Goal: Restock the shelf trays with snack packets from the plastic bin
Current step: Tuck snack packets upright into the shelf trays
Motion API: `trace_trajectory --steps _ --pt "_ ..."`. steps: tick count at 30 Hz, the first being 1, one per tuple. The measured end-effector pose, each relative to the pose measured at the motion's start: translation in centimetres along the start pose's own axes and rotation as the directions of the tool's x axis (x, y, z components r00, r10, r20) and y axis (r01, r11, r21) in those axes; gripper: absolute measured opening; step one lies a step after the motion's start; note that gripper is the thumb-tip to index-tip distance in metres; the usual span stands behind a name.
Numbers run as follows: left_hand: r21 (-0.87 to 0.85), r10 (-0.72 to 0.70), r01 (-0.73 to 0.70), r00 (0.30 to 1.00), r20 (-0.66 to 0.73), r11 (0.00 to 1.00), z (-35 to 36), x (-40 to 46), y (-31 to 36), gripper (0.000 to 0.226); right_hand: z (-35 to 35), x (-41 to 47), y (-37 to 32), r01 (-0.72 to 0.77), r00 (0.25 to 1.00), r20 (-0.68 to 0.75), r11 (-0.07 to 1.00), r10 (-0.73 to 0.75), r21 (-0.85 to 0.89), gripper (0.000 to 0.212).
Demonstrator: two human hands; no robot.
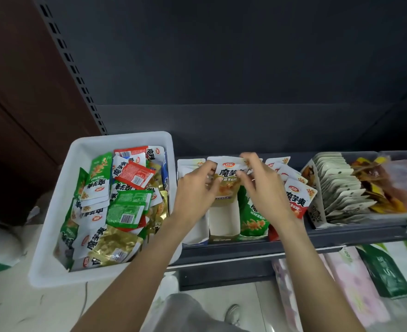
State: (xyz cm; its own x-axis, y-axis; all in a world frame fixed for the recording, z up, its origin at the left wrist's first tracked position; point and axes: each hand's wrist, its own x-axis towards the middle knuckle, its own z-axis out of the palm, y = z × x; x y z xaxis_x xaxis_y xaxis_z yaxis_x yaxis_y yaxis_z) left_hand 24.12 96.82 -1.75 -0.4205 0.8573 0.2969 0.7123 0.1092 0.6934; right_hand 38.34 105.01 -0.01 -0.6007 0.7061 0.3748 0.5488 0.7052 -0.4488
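A white plastic bin (61,200) stands at the left end of the shelf, full of green, red, gold and white snack packets (123,204). To its right sit narrow cardboard trays (224,226) on the dark shelf. Over the second tray, both hands hold a white-and-gold packet (227,182) upright. My left hand (195,188) pinches its left edge. My right hand (262,185) grips its upper right edge. Green packets (252,219) fill the tray to the right, and red-and-white packets (297,197) fill the one after that.
Further right on the shelf stand a box of white-backed packets (341,188) and yellow and pink snacks (389,185). Below the shelf lie pink and green packs (365,271). The shelf's dark back panel (221,68) rises behind. A shoe (232,313) shows on the tiled floor.
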Motion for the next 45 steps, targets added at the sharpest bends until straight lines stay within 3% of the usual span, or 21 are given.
trace_trajectory --steps 10,15,21,24,26,29,33,37,39,42,45 --pt "0.058 -0.032 0.034 0.999 -0.029 0.998 0.9 0.4 -0.9 0.018 -0.6 1.2 0.6 0.056 0.998 0.036 0.985 -0.051 -0.162 0.017" --pt "0.212 0.029 -0.010 0.996 -0.083 0.977 1.1 0.3 -1.4 0.019 0.6 1.7 1.4 0.120 0.990 0.096 0.963 -0.100 -0.242 0.011" --pt "0.169 0.056 -0.030 0.987 -0.150 0.985 0.6 0.0 -2.3 0.015 3.6 2.5 2.1 0.116 0.992 0.087 0.902 -0.088 -0.417 0.017" --pt "0.115 0.126 -0.104 0.972 -0.200 0.988 -0.5 -0.8 -2.9 0.013 3.6 2.3 1.9 0.005 1.000 0.014 0.955 -0.001 -0.297 0.020" --pt "0.083 0.191 -0.175 0.939 -0.284 0.981 -2.0 -2.0 -3.8 0.019 2.9 1.5 1.0 -0.081 0.995 -0.059 0.994 0.077 -0.076 0.019" --pt "0.069 0.151 -0.136 0.934 -0.325 0.988 -5.2 -4.4 -5.9 0.025 2.1 0.2 -2.0 -0.054 0.993 -0.092 0.980 0.073 0.191 0.016" --pt "0.213 0.063 -0.055 0.998 -0.031 0.976 -9.8 -7.1 -10.6 0.025 4.0 -0.5 -7.0 0.074 0.979 0.160 0.948 -0.129 0.311 0.017" --pt "0.459 -0.241 0.133 0.953 0.184 0.878 -12.6 -9.2 -13.9 0.046 8.4 -0.7 -11.4 0.234 0.876 0.368 0.942 -0.313 0.242 0.014" --pt "0.505 -0.336 0.186 0.915 0.225 0.843 -13.1 -9.9 -14.5 0.055 10.6 -0.9 -13.0 0.274 0.808 0.500 0.950 -0.312 0.152 0.021" --pt "0.566 -0.359 0.164 0.898 0.252 0.808 -13.4 -10.6 -15.7 0.063 13.4 -1.2 -14.8 0.358 0.708 0.666 0.932 -0.234 -0.054 0.044" --pt "0.588 -0.390 0.169 0.880 0.272 0.791 -13.3 -11.1 -16.4 0.064 15.0 -1.6 -15.7 0.303 0.644 0.752 0.950 -0.141 -0.081 0.046"
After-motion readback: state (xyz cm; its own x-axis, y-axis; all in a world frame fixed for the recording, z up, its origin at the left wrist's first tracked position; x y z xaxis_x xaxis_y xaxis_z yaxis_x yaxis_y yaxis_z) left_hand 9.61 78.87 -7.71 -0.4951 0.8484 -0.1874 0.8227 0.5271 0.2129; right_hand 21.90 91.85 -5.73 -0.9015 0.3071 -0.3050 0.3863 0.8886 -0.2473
